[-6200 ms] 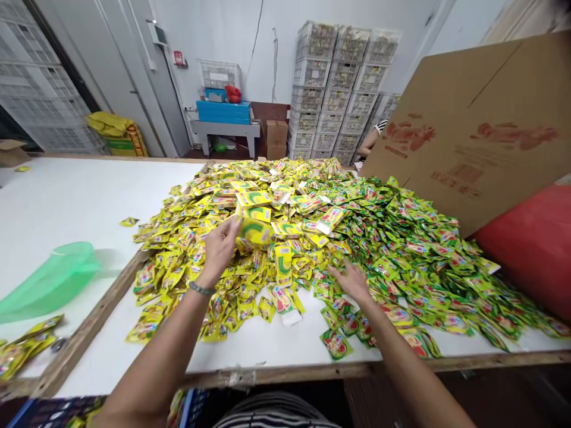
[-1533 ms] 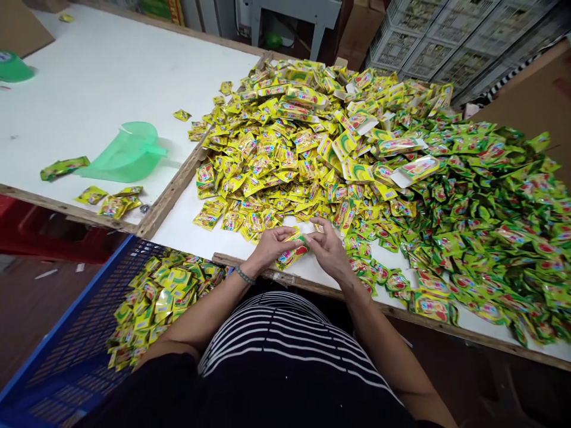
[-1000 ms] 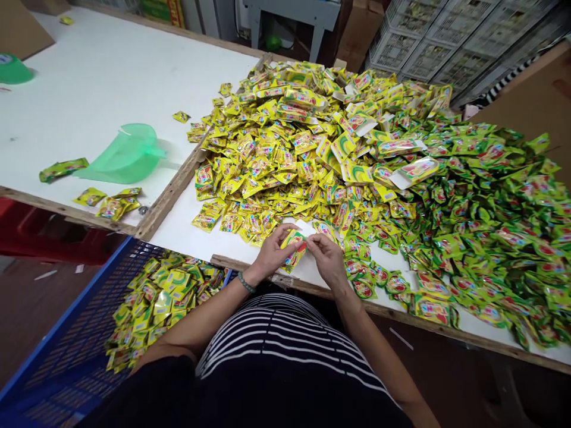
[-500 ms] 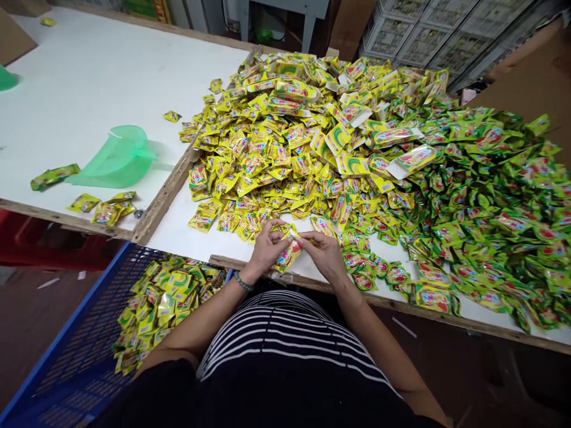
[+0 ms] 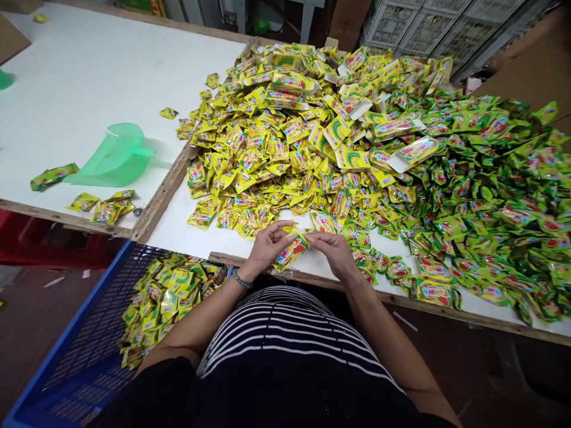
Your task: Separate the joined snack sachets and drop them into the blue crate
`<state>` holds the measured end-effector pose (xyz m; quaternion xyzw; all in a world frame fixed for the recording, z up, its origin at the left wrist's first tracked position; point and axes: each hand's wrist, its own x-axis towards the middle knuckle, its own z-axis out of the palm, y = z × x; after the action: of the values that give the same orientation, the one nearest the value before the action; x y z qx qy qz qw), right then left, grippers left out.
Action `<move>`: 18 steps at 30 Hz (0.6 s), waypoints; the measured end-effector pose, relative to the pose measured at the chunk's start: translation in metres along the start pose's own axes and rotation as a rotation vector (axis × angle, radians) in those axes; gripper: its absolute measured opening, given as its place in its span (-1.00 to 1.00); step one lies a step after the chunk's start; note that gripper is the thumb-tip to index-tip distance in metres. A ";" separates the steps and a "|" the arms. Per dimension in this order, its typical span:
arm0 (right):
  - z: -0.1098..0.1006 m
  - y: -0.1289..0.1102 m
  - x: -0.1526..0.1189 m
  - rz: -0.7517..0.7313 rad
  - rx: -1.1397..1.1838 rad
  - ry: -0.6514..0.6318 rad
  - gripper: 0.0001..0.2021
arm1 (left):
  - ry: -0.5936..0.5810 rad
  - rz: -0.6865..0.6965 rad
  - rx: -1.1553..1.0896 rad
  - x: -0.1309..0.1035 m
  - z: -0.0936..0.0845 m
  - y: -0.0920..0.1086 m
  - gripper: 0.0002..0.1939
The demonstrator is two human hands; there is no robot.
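Between my hands, at the table's front edge, is a small yellow and green printed box. My left hand grips its left side, thumb on top. At its upper right end, the fingertips of my right hand pinch the corner. Just beyond my hands spreads a big heap of yellow candy packets, with several flat printed boxes lying on it. Green packets make up the right side of the heap. One more yellow packet lies close to my right fingers.
Below the table on the left stands a blue plastic basket with many yellow boxes inside. A wooden strip divides the white table. Left of it lie a green plastic scoop and several loose packets. Grey crates are stacked behind.
My right hand has moved slightly to the right along the box end. The white flap seen between my fingers no longer shows, and the box's green end is now visible.
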<state>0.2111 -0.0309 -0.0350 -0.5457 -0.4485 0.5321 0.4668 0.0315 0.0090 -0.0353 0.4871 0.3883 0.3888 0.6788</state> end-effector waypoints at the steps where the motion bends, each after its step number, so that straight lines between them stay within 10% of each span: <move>1: 0.004 0.002 -0.003 -0.042 -0.003 0.041 -0.82 | 0.023 0.002 -0.009 0.000 0.001 -0.001 -0.51; 6: 0.030 0.006 -0.010 -0.189 -0.103 0.226 -0.73 | 0.046 -0.022 -0.047 0.005 0.008 0.001 -0.46; 10: 0.041 -0.003 -0.004 -0.408 -0.337 0.111 -0.73 | 0.050 -0.060 0.059 0.000 -0.003 0.026 -0.37; 13: 0.034 -0.006 0.005 -0.552 -0.521 0.101 -0.75 | -0.046 -0.136 0.410 -0.021 -0.039 0.062 -0.41; 18: -0.014 0.005 0.033 -0.459 -0.708 0.773 -0.41 | -0.292 -0.350 1.136 -0.074 -0.127 0.115 -0.46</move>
<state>0.2260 0.0005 -0.0452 -0.7126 -0.5030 -0.0040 0.4890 -0.1296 0.0134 0.0576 0.7500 0.5123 -0.0670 0.4130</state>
